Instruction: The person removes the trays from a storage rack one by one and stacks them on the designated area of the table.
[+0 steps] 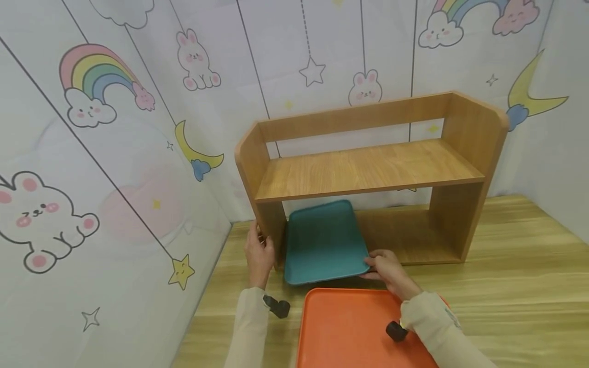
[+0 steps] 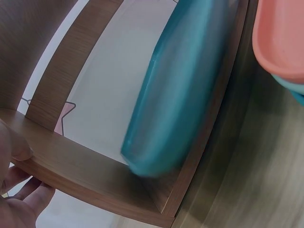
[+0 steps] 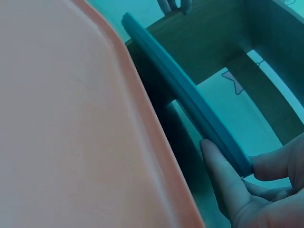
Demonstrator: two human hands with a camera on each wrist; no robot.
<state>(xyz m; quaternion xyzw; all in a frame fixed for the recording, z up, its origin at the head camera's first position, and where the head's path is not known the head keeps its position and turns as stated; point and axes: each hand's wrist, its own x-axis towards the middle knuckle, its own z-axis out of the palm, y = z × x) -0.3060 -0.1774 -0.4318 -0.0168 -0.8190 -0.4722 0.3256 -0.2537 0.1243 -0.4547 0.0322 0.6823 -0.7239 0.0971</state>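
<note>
A teal tray [image 1: 324, 245] sits partly inside the lower level of a two-level wooden shelf [image 1: 372, 166], at its left end, with its front edge jutting out. My right hand [image 1: 390, 273] pinches the tray's front right corner; in the right wrist view, thumb and fingers [image 3: 223, 173] lie on opposite faces of the rim. At the shelf's left side panel is my left hand [image 1: 259, 254]. The left wrist view shows it gripping that panel's edge, thumb on the inner face and fingers outside. Motion blurs the teal tray [image 2: 173, 95] there.
An orange tray [image 1: 349, 327] lies on the wood-grain table [image 1: 520, 286] in front of the shelf, under my right forearm. Pale and blue rims show beneath the orange tray [image 2: 285, 42] in the left wrist view. A patterned cloth wall [image 1: 294, 30] stands behind and to the left.
</note>
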